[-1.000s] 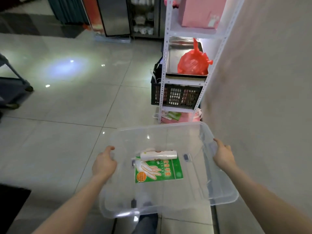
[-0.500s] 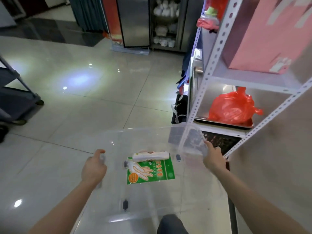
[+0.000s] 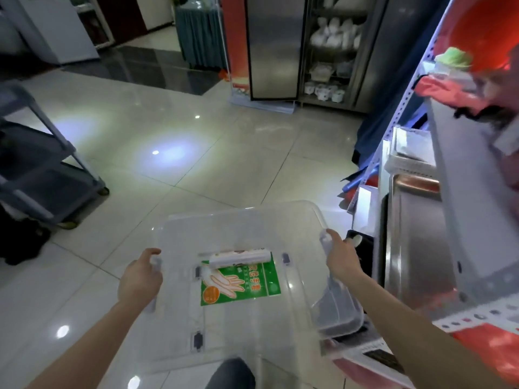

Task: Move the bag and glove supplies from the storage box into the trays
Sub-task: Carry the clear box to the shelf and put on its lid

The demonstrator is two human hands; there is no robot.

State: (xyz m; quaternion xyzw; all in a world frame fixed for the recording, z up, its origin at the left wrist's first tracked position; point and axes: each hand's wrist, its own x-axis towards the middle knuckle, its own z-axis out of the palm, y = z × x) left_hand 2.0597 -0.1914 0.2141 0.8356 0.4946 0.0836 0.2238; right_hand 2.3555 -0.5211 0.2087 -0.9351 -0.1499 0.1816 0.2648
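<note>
I carry a clear plastic storage box (image 3: 244, 223) above the tiled floor. My left hand (image 3: 140, 279) grips its left rim and my right hand (image 3: 341, 258) grips its right rim. On the box's floor lies a green packet of gloves (image 3: 241, 283) printed with a hand. A white roll of bags (image 3: 240, 258) rests along the packet's far edge. To my right stands a white metal shelf rack (image 3: 466, 248) with a steel tray (image 3: 418, 248) on one shelf.
Red bags (image 3: 477, 346) lie on the rack below the tray, and red and green items (image 3: 455, 71) sit on its upper shelf. A grey trolley (image 3: 42, 175) stands at the left. A steel cabinet (image 3: 275, 46) with white crockery (image 3: 334, 35) stands at the back.
I have walked forward alongside the rack with the box held in both hands. The rack has shifted from ahead of me to my right side. The packet and roll have stayed in place.
</note>
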